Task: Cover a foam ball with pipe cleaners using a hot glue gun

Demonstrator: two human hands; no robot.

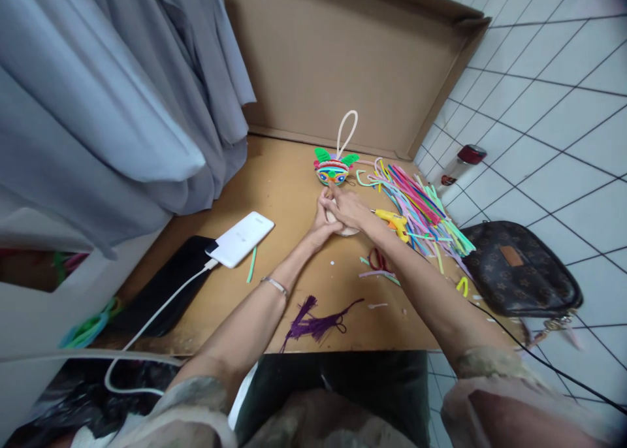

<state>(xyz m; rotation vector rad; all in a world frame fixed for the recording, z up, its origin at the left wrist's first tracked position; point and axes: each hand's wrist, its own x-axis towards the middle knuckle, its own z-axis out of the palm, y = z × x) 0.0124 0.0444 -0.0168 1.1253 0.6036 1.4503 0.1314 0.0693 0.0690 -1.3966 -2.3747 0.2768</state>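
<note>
Both hands meet near the middle of the wooden table, just in front of a colourful ornament (333, 172) with green ears and a white loop on top. My left hand (321, 221) is curled against the left side of a pale round piece (349, 231). Over its top lies my right hand (349, 208), fingers pointing left and touching the left hand. The piece is mostly covered by the hands. Right of them lies a yellow glue gun (393, 223). Red-handled scissors (377, 260) are partly under the right forearm.
Pipe cleaners (416, 203) pile at the right, beside a brown bag (522, 268) and a bottle (463, 164). Purple tassels (316, 324) lie near the front edge. A white power bank (245, 239) with a cable is at left. Cardboard (337, 63) stands behind.
</note>
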